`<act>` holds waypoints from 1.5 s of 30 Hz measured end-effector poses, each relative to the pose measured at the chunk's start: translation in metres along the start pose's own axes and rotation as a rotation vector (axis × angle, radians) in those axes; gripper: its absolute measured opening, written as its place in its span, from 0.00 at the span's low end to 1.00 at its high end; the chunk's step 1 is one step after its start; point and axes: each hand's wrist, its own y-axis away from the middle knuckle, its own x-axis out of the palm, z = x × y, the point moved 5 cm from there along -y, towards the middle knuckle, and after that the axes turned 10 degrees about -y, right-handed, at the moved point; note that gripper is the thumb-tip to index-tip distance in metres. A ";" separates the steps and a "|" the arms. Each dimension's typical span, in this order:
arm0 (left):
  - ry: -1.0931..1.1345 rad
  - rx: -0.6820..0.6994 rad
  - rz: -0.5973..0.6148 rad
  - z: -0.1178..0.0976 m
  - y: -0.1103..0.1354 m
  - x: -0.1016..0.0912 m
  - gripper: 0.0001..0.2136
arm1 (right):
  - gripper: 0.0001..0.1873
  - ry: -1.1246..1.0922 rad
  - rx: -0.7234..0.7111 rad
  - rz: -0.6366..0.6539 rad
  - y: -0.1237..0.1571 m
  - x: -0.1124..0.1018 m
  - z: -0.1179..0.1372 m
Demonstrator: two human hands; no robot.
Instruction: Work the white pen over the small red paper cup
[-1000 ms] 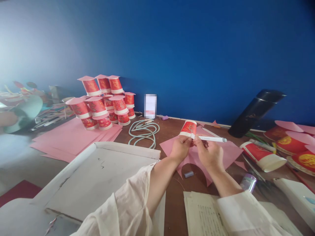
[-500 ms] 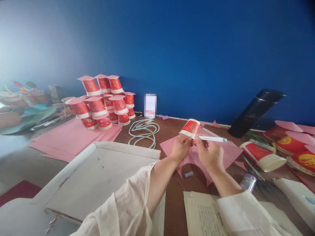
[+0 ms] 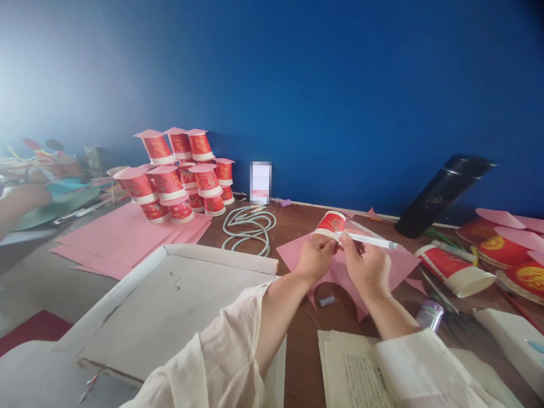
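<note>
A deep blue painted wall (image 3: pixel 340 85) stands behind a brown wooden table (image 3: pixel 297 226). The largest thing on the table is a shallow white cardboard tray (image 3: pixel 170 300), and every place below is given from it.

To the tray's far left lies a spread pile of pink paper sheets (image 3: pixel 110 238). A pyramid of upturned red-and-white paper cups with pink paper discs on top (image 3: pixel 178 175) stands on the pile's far edge. A black cylindrical flask (image 3: pixel 442 195) leans well to the tray's right, against the wall. A single pink paper sheet with a round cut-out (image 3: pixel 399 263) lies just right of the tray's far right corner. An open book with printed pages (image 3: pixel 352 374) sits to the tray's near right. A coil of pale green cable (image 3: pixel 249 226) lies just beyond the tray's far edge.

Both hands meet over the single pink sheet, right of the tray's far right corner. The left hand (image 3: pixel 315 258) pinches a red-and-white paper cup with a gold pattern (image 3: pixel 331 222) by its near end and holds it tilted above that sheet. The right hand (image 3: pixel 368 266) is closed around a slim white pen (image 3: pixel 374 242), and its tip touches the cup. A small grey-blue cap (image 3: pixel 326 301) lies on the table just nearer than the hands, right of the tray.

Far to the tray's left, another person's blurred hand (image 3: pixel 21 198) shows at the edge.
</note>
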 end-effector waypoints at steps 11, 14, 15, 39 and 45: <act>-0.083 0.024 -0.037 0.001 -0.001 -0.004 0.13 | 0.27 -0.014 0.070 0.061 0.001 0.002 0.003; -0.077 0.014 -0.037 0.000 -0.001 -0.004 0.13 | 0.27 -0.010 0.067 0.055 0.001 0.002 0.004; -0.073 0.008 -0.036 0.000 -0.001 -0.004 0.12 | 0.27 -0.008 0.063 0.051 0.001 0.002 0.003; -0.136 0.092 -0.027 0.000 -0.001 -0.002 0.13 | 0.27 0.034 0.093 0.037 0.000 0.000 0.000; -0.154 0.087 -0.020 0.002 -0.001 -0.001 0.11 | 0.26 0.028 0.068 -0.011 -0.001 -0.001 -0.005</act>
